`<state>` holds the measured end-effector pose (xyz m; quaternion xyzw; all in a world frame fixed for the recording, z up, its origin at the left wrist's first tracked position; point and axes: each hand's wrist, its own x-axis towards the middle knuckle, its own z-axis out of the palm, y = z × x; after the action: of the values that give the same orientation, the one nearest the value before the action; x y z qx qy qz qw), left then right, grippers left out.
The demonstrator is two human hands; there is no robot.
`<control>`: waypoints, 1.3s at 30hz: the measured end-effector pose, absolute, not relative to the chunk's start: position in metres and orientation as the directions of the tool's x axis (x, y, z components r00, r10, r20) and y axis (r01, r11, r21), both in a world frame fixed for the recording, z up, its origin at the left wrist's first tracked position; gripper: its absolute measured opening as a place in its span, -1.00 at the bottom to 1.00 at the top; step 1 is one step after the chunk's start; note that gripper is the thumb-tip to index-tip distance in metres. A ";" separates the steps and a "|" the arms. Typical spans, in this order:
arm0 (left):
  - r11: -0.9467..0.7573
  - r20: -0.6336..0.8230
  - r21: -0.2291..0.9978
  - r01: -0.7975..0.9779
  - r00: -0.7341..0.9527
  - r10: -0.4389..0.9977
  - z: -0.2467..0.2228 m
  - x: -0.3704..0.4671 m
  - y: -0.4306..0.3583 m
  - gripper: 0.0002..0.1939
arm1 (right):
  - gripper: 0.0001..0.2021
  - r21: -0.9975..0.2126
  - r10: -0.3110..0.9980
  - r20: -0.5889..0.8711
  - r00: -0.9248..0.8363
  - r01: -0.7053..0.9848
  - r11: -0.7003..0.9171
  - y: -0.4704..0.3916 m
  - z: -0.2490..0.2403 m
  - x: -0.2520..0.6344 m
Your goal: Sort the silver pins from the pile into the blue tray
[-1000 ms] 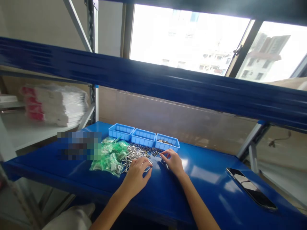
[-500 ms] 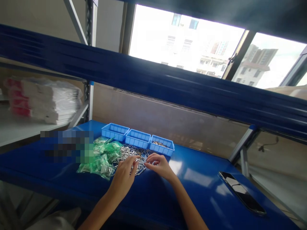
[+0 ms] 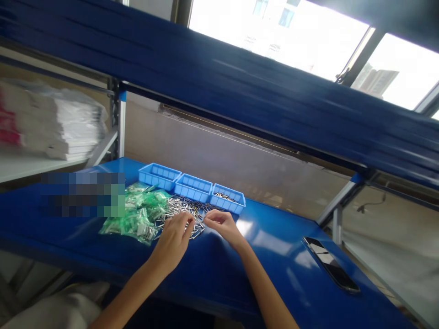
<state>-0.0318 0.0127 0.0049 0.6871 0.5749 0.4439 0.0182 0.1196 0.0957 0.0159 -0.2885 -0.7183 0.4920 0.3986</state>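
Observation:
A loose pile of small, thin metal pins (image 3: pixel 183 206) lies on the blue table. Over its near edge is my left hand (image 3: pixel 175 232), fingers curled and thumb drawn in close to them. Just right of the pile, my right hand (image 3: pixel 223 225) has its thumb and fingertips pressed together. Whatever is between the fingers of either hand is too small or hidden to name. Green plastic bags (image 3: pixel 146 214) holding small parts lie left of the pins. Behind the pile stand three blue bins: a left bin (image 3: pixel 159 180), a middle bin (image 3: pixel 192 192) and a right bin (image 3: pixel 226 204) with pins inside.
A phone (image 3: pixel 331 264) rests on the table (image 3: pixel 274 278) at the right. A blue shelf beam (image 3: pixel 219 87) crosses above, with a wall behind. Wrapped white stacks (image 3: pixel 77 123) sit on a shelf at the left. Part of the table's left side is pixelated.
The camera view has tilted downward and shifted, so the scene sits higher. My left thumb and fingers have drawn closer together; my right fingertips have also come together.

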 end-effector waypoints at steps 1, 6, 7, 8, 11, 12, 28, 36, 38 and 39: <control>-0.352 0.580 0.531 0.771 -0.029 0.814 0.004 -0.031 0.013 -0.77 | -0.76 -0.934 0.811 0.303 -0.500 0.013 0.357 0.096 0.016 0.120; -0.442 0.554 0.467 0.766 0.136 0.821 -0.001 -0.028 0.014 -0.78 | -0.79 -0.920 0.798 0.323 -0.509 0.028 0.390 0.092 0.020 0.120; -0.445 0.552 0.455 0.771 0.148 0.820 -0.001 -0.028 0.015 -0.77 | -0.79 -0.919 0.789 0.316 -0.528 0.038 0.394 0.091 0.020 0.120; -0.445 0.553 0.447 0.776 0.152 0.819 -0.002 -0.028 0.015 -0.76 | -0.79 -0.917 0.781 0.310 -0.542 0.046 0.396 0.091 0.020 0.120; -0.446 0.561 0.448 0.775 0.144 0.815 0.000 -0.028 0.014 -0.74 | -0.77 -0.917 0.778 0.315 -0.543 0.039 0.398 0.091 0.021 0.122; -0.444 0.561 0.456 0.771 0.138 0.816 0.000 -0.029 0.014 -0.74 | -0.77 -0.919 0.784 0.314 -0.536 0.034 0.392 0.091 0.021 0.122; -0.389 0.566 0.389 0.835 0.116 0.816 0.006 -0.025 0.012 -0.76 | -0.73 -0.965 0.812 0.167 -0.559 0.077 0.251 0.095 0.019 0.126; -0.452 0.624 0.393 0.801 0.128 0.771 0.009 -0.029 0.009 -0.75 | -0.72 -0.986 0.690 0.001 -0.724 0.113 0.120 0.098 0.018 0.133; -0.442 0.636 0.398 0.804 0.105 0.764 0.007 -0.030 0.011 -0.77 | -0.72 -0.988 0.657 -0.022 -0.753 0.117 0.101 0.099 0.018 0.134; -0.436 0.640 0.399 0.807 0.096 0.762 0.007 -0.031 0.012 -0.77 | -0.72 -0.987 0.636 -0.033 -0.771 0.126 0.101 0.099 0.018 0.134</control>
<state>-0.0307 0.0115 0.0066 0.7397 0.5303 0.4135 -0.0267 0.1341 0.0991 0.0183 -0.2674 -0.7124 0.6147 0.2075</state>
